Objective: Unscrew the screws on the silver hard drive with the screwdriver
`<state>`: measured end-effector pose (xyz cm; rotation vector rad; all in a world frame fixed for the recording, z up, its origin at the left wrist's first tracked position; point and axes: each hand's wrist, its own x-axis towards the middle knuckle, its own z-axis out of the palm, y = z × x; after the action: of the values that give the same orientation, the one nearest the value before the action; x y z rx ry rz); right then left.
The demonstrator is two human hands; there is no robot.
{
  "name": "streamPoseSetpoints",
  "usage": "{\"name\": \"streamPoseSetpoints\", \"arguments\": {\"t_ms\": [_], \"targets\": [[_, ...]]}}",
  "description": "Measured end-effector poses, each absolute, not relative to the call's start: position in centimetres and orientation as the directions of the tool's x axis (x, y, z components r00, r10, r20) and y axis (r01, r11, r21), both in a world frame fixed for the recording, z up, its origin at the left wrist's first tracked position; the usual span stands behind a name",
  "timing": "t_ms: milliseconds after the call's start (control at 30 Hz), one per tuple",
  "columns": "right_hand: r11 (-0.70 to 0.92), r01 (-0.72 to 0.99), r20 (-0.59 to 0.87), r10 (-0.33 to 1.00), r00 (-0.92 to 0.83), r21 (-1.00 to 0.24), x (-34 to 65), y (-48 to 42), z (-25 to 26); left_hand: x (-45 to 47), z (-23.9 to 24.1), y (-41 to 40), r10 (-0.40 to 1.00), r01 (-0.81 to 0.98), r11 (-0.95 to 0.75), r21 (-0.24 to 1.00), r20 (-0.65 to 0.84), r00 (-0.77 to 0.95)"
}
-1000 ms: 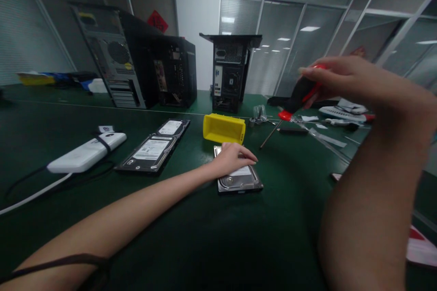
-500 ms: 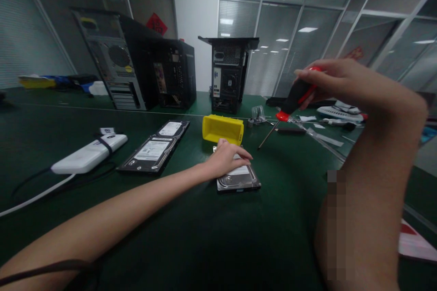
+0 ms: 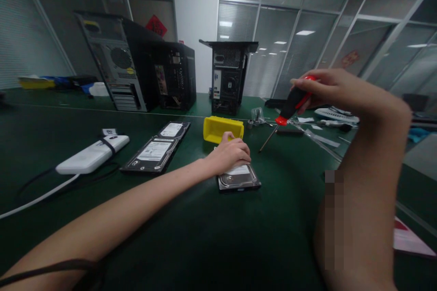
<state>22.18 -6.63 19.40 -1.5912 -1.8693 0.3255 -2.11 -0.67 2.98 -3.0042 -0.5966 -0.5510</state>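
A hard drive (image 3: 240, 181) lies flat on the green table, its label partly covered by my left hand (image 3: 230, 153). The fingers of that hand are bent over the drive's top and reach its right edge. Up to the right, my right hand (image 3: 316, 91) is closed around the red-and-black handle of a screwdriver (image 3: 289, 108). Its shaft slants down to the left, and the tip is to the right of the drive, apart from it. Just behind my left hand stands a yellow bin (image 3: 218, 128), open side facing me.
Two more hard drives (image 3: 155, 151) lie left of centre, beside a white power strip (image 3: 92, 154) with cables. Computer cases (image 3: 227, 77) stand along the back. A small clear bag (image 3: 258, 115), strips and a keyboard (image 3: 336, 114) lie at the back right.
The fingers of my left hand, stretched to the right before, are now curled in over the drive. My right hand and the screwdriver have moved slightly lower in view.
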Motion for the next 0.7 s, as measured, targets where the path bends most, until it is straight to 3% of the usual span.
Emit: {"name": "streamPoseSetpoints", "arguments": {"t_ms": [167,400,533,700], "targets": [[0.193,0.803,0.269,0.962,-0.043,-0.563,22.1,-6.9,19.4,-1.2,3.1,-0.4,0.328,0.341,-0.940,0.000,0.276,0.903],[0.193,0.786,0.260,0.965,-0.043,-0.588,22.5,-6.6,19.4,-0.1,3.5,2.0,0.397,0.405,-0.914,0.027,0.277,0.875],[0.165,0.809,0.245,0.969,-0.026,-0.564,22.5,-6.6,19.4,1.7,3.7,3.4,0.387,0.393,-0.919,-0.002,0.176,0.905],[0.132,0.793,0.185,0.982,-0.025,-0.595,22.8,-6.3,19.3,4.0,4.4,3.3,0.493,0.497,-0.864,-0.085,0.068,0.868]]}}
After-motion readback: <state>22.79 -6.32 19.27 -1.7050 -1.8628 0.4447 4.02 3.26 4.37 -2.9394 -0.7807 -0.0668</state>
